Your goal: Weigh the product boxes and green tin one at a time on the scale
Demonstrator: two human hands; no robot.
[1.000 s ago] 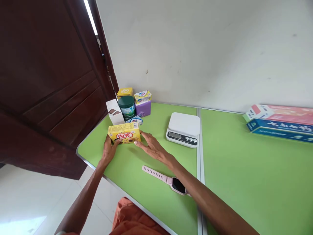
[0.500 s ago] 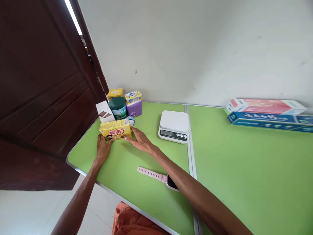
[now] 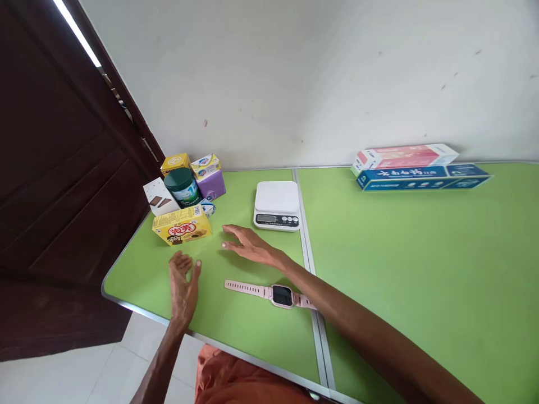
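Observation:
My left hand point(image 3: 184, 283) is open and holds nothing, just in front of a yellow snack box point(image 3: 183, 225) with red and white lettering. To the right of that box, my right hand point(image 3: 248, 245) hovers open, thumb and fingers apart, touching nothing. The yellow box stands before a dark green-lidded tub point(image 3: 182, 188) and a white box point(image 3: 160, 197) with brown marks. A pink-strapped smartwatch point(image 3: 282, 295) lies on the green table below my right hand. Beyond that hand is a white digital kitchen scale point(image 3: 277, 206) with nothing on its plate.
Behind the tub are a yellow carton point(image 3: 175, 163) and a small yellow-white box point(image 3: 206, 165) on a purple box point(image 3: 212, 184). A blue toothpaste box point(image 3: 421, 178) and a pink-white box point(image 3: 408, 155) lie by the wall. A dark door point(image 3: 54, 168) borders the left.
Both hands have let go of the yellow snack box; the left drew back toward me and the right moved off to the right. The view has shifted rightward, and the watch face is now uncovered.

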